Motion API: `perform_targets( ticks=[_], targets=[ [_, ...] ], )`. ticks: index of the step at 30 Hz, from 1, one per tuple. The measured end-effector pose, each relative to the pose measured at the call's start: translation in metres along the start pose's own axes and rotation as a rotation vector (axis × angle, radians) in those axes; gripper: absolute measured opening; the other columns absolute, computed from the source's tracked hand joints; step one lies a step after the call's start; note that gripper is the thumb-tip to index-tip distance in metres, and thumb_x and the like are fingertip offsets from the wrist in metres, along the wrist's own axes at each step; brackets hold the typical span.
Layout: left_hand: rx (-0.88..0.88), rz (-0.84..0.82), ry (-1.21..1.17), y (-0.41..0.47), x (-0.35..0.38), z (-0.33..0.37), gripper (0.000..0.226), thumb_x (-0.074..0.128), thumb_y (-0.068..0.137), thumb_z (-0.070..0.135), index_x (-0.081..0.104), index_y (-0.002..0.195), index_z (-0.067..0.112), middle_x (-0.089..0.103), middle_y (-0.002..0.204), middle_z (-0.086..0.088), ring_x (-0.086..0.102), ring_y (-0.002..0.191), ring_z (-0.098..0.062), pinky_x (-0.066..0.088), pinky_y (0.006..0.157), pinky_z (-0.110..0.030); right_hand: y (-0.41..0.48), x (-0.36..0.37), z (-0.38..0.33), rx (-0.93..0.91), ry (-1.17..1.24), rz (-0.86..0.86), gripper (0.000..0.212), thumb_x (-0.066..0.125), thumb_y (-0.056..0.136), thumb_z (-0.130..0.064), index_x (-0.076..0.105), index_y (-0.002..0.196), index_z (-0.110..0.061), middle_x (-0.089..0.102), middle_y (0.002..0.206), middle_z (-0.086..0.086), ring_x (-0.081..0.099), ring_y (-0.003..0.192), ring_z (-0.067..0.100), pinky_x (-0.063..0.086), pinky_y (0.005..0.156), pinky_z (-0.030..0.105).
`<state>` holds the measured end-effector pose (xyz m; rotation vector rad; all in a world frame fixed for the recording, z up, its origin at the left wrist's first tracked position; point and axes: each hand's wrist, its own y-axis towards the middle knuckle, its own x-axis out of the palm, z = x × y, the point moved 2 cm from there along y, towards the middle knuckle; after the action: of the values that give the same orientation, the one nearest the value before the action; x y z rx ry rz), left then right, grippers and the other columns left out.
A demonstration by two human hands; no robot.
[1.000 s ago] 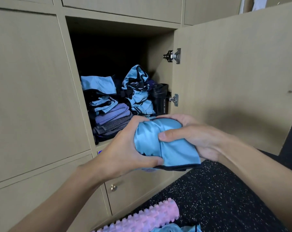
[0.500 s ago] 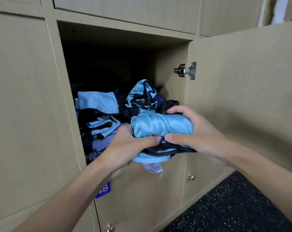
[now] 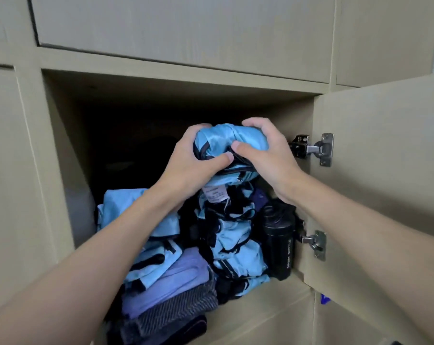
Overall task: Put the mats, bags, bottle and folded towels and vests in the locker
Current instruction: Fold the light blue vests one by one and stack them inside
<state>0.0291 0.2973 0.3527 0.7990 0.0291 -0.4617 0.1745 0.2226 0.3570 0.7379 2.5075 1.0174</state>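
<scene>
A folded light-blue vest with black trim [image 3: 232, 141] is held inside the open locker [image 3: 176, 83], above a pile of similar blue vests [image 3: 235, 240]. My left hand [image 3: 193, 165] grips its left side and my right hand [image 3: 265, 153] grips its right side, thumbs nearly meeting in front. A white label hangs under the vest. A black bottle [image 3: 278, 241] stands at the locker's right, beside the pile. Folded purple and grey striped towels [image 3: 176, 290] lie at the front left, with more blue vests [image 3: 126, 207] behind them.
The locker door [image 3: 385, 185] stands open to the right, with two metal hinges [image 3: 315, 149] close to my right hand. Shut locker doors surround the opening. The upper back of the locker is dark and unfilled.
Both hands have lifted the folded blue vest from in front of the locker up into it, above the vest pile. The view has moved closer to the locker.
</scene>
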Motion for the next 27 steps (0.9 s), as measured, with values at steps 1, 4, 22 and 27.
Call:
perform_targets(
  ticks=[1,4,22,27],
  targets=[
    [0.002,0.021,-0.006,0.01,0.003,-0.004,0.055,0.081,0.081,0.017,0.053,0.129,0.02,0.069,0.103,0.003,0.068,0.087,-0.002,0.055,0.077,-0.02,0.01,0.002,0.007,-0.01,0.016,0.04,0.034,0.072,0.087,-0.016,0.056,0.116,-0.024,0.062,0.104,-0.003,0.061,0.086,0.003,0.051,0.075,0.015],
    [-0.012,0.026,0.053,0.034,0.011,-0.023,0.045,0.077,0.084,0.023,0.055,0.124,0.021,0.071,0.1,0.006,0.07,0.087,-0.002,0.057,0.08,-0.023,0.035,0.005,0.034,-0.027,0.008,0.174,0.031,0.07,0.088,-0.021,0.059,0.116,-0.025,0.065,0.106,-0.005,0.063,0.096,0.009,0.053,0.087,0.025],
    [0.083,-0.03,0.912,-0.031,0.019,-0.112,0.064,0.028,0.091,0.052,0.044,0.144,0.02,0.043,0.145,0.01,0.031,0.135,-0.01,0.018,0.113,-0.028,0.008,0.011,0.107,0.172,-0.911,-0.661,0.086,0.044,0.089,-0.07,-0.003,0.154,-0.039,0.013,0.16,-0.014,0.014,0.148,0.012,0.008,0.114,0.042],
    [0.04,-0.059,0.989,-0.032,0.022,-0.116,0.071,0.021,0.088,0.054,0.039,0.147,0.019,0.039,0.151,0.007,0.028,0.139,-0.012,0.014,0.114,-0.029,0.011,0.015,0.117,0.119,-1.088,-0.73,0.081,0.033,0.087,-0.077,0.002,0.153,-0.04,0.022,0.157,-0.011,0.018,0.146,0.012,0.011,0.113,0.051]
  ],
)
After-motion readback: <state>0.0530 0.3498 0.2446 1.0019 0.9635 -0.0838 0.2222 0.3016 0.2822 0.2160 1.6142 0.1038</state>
